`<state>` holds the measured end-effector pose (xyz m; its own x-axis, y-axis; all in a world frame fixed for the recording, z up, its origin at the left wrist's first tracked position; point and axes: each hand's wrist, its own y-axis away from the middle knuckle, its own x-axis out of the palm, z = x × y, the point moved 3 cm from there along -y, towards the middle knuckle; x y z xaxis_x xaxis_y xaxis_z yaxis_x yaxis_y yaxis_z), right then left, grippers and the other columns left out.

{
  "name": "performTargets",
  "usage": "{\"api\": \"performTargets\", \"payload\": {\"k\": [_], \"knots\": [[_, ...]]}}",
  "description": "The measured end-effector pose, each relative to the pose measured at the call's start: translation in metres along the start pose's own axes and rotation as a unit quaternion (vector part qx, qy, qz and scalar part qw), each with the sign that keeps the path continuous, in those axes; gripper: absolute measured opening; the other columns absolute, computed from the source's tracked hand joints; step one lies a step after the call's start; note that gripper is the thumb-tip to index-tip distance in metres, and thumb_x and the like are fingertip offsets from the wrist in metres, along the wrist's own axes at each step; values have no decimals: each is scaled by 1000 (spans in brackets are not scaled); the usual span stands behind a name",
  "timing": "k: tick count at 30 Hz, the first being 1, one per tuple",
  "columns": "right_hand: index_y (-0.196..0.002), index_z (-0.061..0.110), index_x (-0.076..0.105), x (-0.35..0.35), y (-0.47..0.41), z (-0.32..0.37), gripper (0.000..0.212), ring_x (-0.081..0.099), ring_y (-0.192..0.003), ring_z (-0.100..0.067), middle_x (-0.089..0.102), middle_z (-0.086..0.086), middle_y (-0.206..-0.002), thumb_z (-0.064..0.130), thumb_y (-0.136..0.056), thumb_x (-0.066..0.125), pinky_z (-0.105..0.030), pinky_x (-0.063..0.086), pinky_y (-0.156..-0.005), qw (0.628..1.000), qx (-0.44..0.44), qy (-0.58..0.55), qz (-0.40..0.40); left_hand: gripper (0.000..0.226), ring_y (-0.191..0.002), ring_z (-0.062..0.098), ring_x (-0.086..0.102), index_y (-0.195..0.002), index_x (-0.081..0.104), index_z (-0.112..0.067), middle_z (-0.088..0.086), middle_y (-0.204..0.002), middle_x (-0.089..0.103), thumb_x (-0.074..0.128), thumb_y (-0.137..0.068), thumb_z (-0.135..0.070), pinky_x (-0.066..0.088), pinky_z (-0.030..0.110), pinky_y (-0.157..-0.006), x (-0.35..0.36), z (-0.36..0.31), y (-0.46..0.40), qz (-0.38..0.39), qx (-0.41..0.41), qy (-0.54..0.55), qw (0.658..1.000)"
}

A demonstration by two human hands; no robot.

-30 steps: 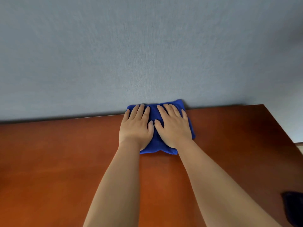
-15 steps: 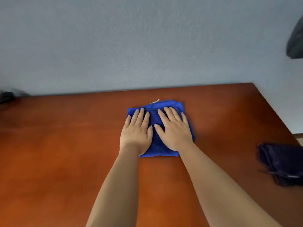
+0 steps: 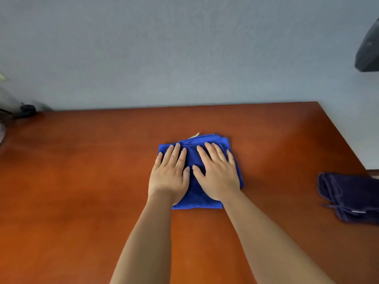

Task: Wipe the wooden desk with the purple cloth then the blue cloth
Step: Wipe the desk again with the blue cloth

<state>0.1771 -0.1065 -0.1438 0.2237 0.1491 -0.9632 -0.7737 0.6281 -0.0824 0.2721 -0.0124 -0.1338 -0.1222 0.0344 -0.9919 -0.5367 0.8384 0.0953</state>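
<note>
both palms flat and fingers spread on the folded blue cloth [image 3: 202, 173], left hand [image 3: 169, 175] beside right hand [image 3: 218, 173], thumbs nearly touching; nothing pinched, only pressed down; cloth lying on the wooden desk [image 3: 82, 181] right of its middle, nearer the far edge than the near one; small pale tag poking out at the cloth's far side; purple cloth [image 3: 352, 198] crumpled and untouched near the right edge, well apart from the hands, so judged to be the second wipe, purple part likely done.

to do this step well: keep weight even across both palms so the folded pad stays flat and does not roll or unfold; pull in straight overlapping strokes from far edge to near edge, then shift sideways; reach the left half and the far left corner, where some dark clutter [image 3: 24, 109] sits; steer clear of the purple cloth rather than pushing it off the right edge.
</note>
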Motion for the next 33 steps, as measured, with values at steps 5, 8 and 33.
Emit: {"api": "performTargets", "payload": {"k": [5,8,33], "knots": [[-151,27,22,3,-62,-3,62,9,-147,-14,15,2,-159,52,-95,23,-43,1,-119,1000,15,4,17,56,-147,12,-11,-153,1,-21,-4,-161,-7,14,-101,-38,-6,35,-120,-5,21,-64,-11,9,-1,1000],[-152,28,18,5,-101,-4,59,5,-147,-13,11,3,-160,49,-97,31,-42,0,-119,999,25,3,25,56,-147,11,-11,-153,1,-21,-4,-161,-7,14,-101,-38,-6,34,-120,-9,32,-104,-10,10,-3,1000],[-151,28,20,-2,-11,3,68,6,-147,-14,13,2,-160,57,-91,13,-42,1,-119,999,5,-2,34,56,-146,13,-15,-152,-5,-19,-1,-160,-13,9,-102,-39,-7,36,-120,-2,8,-11,14,6,-16,1000]]}}
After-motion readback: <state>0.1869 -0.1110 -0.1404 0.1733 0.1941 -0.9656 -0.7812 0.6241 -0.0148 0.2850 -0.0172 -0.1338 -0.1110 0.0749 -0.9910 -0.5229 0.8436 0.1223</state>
